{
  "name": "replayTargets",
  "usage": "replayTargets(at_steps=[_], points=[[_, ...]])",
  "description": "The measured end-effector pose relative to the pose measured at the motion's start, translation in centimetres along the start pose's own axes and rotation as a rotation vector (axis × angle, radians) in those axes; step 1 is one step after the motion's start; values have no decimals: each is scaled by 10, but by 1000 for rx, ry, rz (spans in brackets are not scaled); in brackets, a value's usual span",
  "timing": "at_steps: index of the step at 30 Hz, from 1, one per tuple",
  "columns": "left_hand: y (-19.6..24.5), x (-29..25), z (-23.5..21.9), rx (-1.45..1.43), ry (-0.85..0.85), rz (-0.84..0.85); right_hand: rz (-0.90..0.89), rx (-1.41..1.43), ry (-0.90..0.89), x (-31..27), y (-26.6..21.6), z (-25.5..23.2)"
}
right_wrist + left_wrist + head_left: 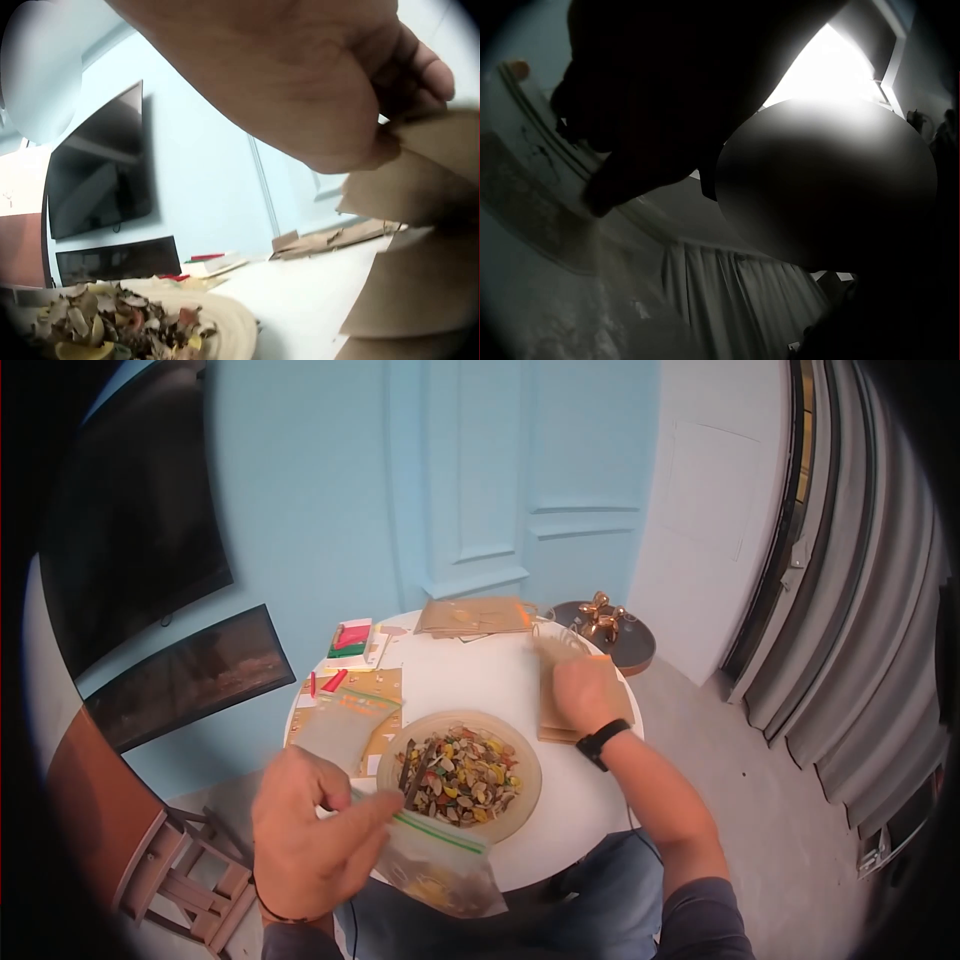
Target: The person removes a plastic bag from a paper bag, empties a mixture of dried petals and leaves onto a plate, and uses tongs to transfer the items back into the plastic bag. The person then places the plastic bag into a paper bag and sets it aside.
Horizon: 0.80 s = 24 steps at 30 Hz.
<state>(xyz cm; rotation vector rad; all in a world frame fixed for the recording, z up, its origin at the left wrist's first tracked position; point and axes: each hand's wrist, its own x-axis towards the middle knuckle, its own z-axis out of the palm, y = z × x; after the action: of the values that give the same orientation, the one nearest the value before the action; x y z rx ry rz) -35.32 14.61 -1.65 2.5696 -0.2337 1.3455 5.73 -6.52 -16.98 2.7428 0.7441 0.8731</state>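
A round white bench (470, 675) is carrying a wide beige bowl (531, 772).
The bowl is holding crinkled, flaky brown and yellow pieces (465, 775); at the bench's right, a creased brown paper bag (553, 712) is being pinched by the right grip (586, 695); before the bowl, a soft, clear plastic zip bag (440, 868) with yellowish contents is hanging, pinched, from the left grip (312, 828).

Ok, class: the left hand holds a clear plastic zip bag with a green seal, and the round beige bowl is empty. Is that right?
The round beige bowl isn't empty: the head view shows a heap of brown, yellow and red pieces in it. The left hand does hold the clear plastic zip bag.
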Motion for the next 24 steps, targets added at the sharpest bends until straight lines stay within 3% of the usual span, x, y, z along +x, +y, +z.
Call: replayTargets(at_steps=[1,4,7,10,15,16,18,21,24], points=[[-1,-2,-2,-8,-17,14,-22,108,-7,5,-13,39],[-8,-3,-12,-66,-112,93,-9,137,-270,8,-47,40],[-26,-5,-13,-138,-255,224,-76,86,-231,8,-45,52],[-32,-10,-5,-169,-347,279,22,76,30,29,-29,56],[-33,-13,8,-174,-429,345,153,173,-125,66,-8,8],[-32,-13,11,-181,-440,356,172,195,-150,67,-7,7],[-29,-13,16,-196,-461,383,168,287,-141,64,-12,52],[-21,-11,19,-188,-480,396,164,412,-218,44,-18,60],[-12,-9,22,-182,-479,402,228,561,-201,23,-10,26]])
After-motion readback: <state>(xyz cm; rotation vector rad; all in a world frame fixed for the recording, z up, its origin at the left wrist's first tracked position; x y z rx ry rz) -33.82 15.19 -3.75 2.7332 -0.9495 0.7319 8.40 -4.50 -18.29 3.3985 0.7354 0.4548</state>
